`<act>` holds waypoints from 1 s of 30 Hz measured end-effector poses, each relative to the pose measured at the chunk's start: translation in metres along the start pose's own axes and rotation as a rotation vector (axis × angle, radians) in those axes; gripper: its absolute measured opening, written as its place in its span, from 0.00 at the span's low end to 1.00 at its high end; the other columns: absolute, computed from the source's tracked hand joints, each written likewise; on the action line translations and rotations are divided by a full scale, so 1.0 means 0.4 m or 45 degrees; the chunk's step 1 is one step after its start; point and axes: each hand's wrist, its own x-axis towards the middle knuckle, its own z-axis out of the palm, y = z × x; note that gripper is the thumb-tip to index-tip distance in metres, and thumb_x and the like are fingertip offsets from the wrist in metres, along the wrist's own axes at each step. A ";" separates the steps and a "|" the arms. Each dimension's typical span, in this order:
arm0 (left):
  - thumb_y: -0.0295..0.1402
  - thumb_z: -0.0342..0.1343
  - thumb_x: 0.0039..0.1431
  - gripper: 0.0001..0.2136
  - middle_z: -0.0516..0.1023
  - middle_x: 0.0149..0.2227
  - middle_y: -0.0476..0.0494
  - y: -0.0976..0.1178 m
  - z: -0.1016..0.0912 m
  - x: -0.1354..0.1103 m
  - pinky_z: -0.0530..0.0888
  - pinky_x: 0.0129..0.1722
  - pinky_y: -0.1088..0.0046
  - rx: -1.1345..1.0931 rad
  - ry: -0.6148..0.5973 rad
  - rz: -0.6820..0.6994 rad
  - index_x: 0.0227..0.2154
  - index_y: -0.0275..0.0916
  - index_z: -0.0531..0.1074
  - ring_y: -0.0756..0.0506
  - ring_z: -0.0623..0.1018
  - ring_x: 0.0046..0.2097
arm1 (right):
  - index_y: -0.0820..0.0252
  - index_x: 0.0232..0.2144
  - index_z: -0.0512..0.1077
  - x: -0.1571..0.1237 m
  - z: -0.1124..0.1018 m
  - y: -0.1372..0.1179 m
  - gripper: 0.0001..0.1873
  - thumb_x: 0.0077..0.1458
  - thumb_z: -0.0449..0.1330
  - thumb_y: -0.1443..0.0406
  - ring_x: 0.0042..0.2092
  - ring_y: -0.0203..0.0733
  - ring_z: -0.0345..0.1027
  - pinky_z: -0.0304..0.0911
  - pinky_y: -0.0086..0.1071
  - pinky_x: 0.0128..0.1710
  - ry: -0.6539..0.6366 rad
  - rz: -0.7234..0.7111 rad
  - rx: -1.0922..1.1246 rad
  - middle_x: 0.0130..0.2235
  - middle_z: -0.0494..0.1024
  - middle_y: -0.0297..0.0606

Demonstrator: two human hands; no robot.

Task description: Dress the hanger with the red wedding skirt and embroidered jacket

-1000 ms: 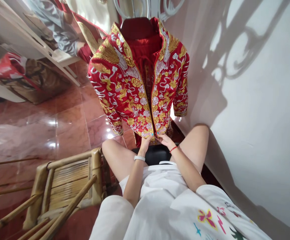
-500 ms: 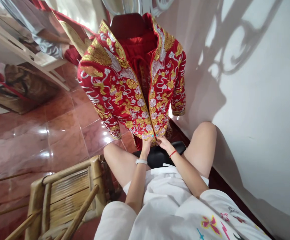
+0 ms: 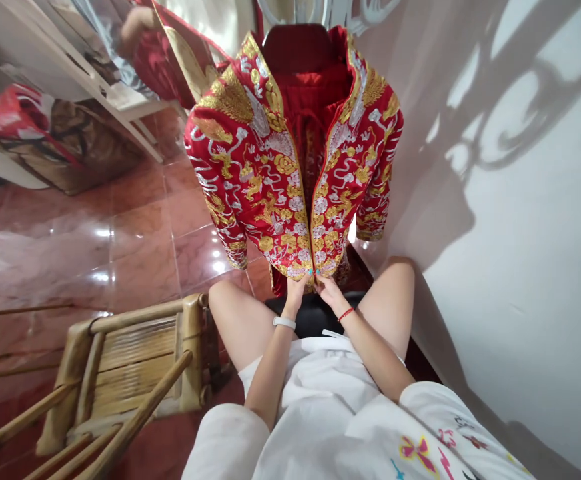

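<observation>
A red jacket [image 3: 275,173] with gold and silver embroidery hangs upright on a dark hanger [image 3: 297,48] in front of me. Its collar and upper front gape, while the two front edges come together at the bottom hem. My left hand [image 3: 297,292] pinches the left front edge at the hem. Close beside it, my right hand [image 3: 328,289] pinches the right front edge at the same height. The thumbs nearly meet at the opening. Whatever fastener may lie between the fingertips is too small to make out.
A bamboo chair [image 3: 137,377] stands at my left on the tiled floor [image 3: 140,227]. A white wall [image 3: 530,287] rises close on my right. Back left are a brown bag [image 3: 87,143], a white wooden frame [image 3: 100,80] and another person's hand [image 3: 137,25] near red cloth.
My view has swung a little left, so the jacket appears farther right. Both hands stay at the hem, with the front edges closer together. The other person's arm at the back has moved.
</observation>
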 end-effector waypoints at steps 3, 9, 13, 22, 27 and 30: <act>0.30 0.70 0.44 0.22 0.81 0.45 0.43 0.002 0.004 -0.008 0.72 0.55 0.65 0.045 0.040 0.072 0.44 0.38 0.75 0.42 0.79 0.49 | 0.55 0.28 0.75 -0.007 0.009 0.016 0.12 0.40 0.69 0.74 0.32 0.32 0.75 0.71 0.23 0.32 0.049 -0.041 0.053 0.30 0.82 0.27; 0.35 0.70 0.45 0.22 0.81 0.46 0.39 -0.011 0.014 -0.026 0.73 0.54 0.62 0.147 0.043 0.094 0.44 0.35 0.76 0.41 0.79 0.48 | 0.58 0.30 0.76 -0.034 0.038 0.027 0.11 0.40 0.69 0.71 0.34 0.35 0.76 0.72 0.26 0.35 0.118 -0.204 0.145 0.32 0.83 0.31; 0.36 0.69 0.45 0.20 0.81 0.45 0.38 -0.020 0.015 -0.034 0.73 0.53 0.63 0.203 0.004 0.144 0.42 0.34 0.77 0.41 0.80 0.47 | 0.58 0.28 0.75 -0.044 0.055 0.021 0.09 0.42 0.69 0.69 0.33 0.36 0.76 0.73 0.28 0.39 0.144 -0.259 0.161 0.30 0.82 0.32; 0.35 0.69 0.46 0.20 0.81 0.45 0.38 -0.032 0.015 -0.017 0.74 0.52 0.62 0.252 0.007 0.168 0.43 0.35 0.77 0.40 0.80 0.48 | 0.60 0.29 0.74 -0.037 0.070 0.015 0.08 0.44 0.68 0.69 0.33 0.37 0.75 0.73 0.30 0.39 0.224 -0.254 0.117 0.29 0.81 0.33; 0.34 0.69 0.45 0.18 0.81 0.44 0.37 -0.038 0.026 0.033 0.73 0.53 0.61 0.260 0.069 0.206 0.40 0.34 0.76 0.39 0.79 0.48 | 0.60 0.30 0.72 0.023 0.112 0.018 0.05 0.48 0.65 0.67 0.33 0.38 0.75 0.73 0.31 0.40 0.388 -0.283 0.084 0.27 0.79 0.33; 0.33 0.69 0.45 0.20 0.80 0.47 0.37 -0.028 0.026 0.058 0.72 0.55 0.61 0.269 0.050 0.212 0.43 0.35 0.76 0.39 0.78 0.50 | 0.59 0.30 0.72 0.058 0.129 0.021 0.04 0.49 0.63 0.66 0.34 0.37 0.75 0.73 0.30 0.40 0.446 -0.284 0.065 0.28 0.79 0.32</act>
